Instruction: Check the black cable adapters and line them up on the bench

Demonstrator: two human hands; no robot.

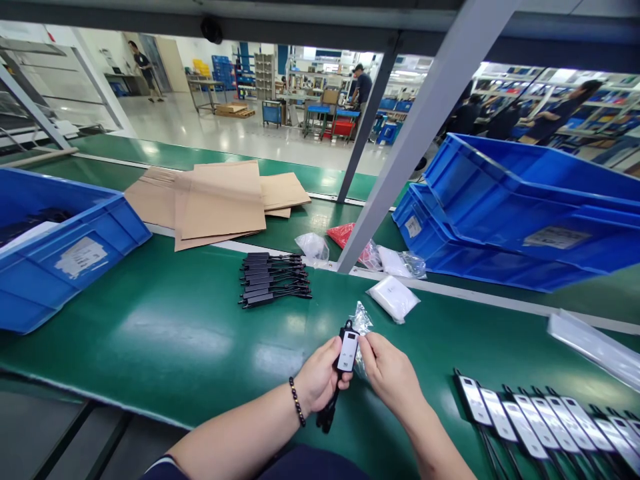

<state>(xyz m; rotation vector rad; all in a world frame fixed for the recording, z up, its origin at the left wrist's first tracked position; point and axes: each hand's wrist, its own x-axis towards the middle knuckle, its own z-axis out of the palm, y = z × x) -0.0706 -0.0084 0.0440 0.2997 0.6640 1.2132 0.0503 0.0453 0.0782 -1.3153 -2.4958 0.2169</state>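
My left hand (pixel 317 380) is closed around a small black adapter with a white face (pixel 347 349), held upright above the green belt; its short cable hangs down below the hand. My right hand (pixel 390 373) pinches the adapter's right edge, and a crumpled clear plastic bag (pixel 361 320) sticks up behind those fingers. A pile of several black adapters with cables (pixel 273 279) lies further out on the belt. A row of several adapters with white faces (pixel 540 420) lies flat at the lower right.
A blue bin (pixel 55 257) stands on the left, stacked blue bins (pixel 505 213) on the right. Flat cardboard sheets (pixel 220 200), a white packet (pixel 393 298), clear and red bags (pixel 350 243) and a grey frame post (pixel 400 153) lie beyond. People work in the background.
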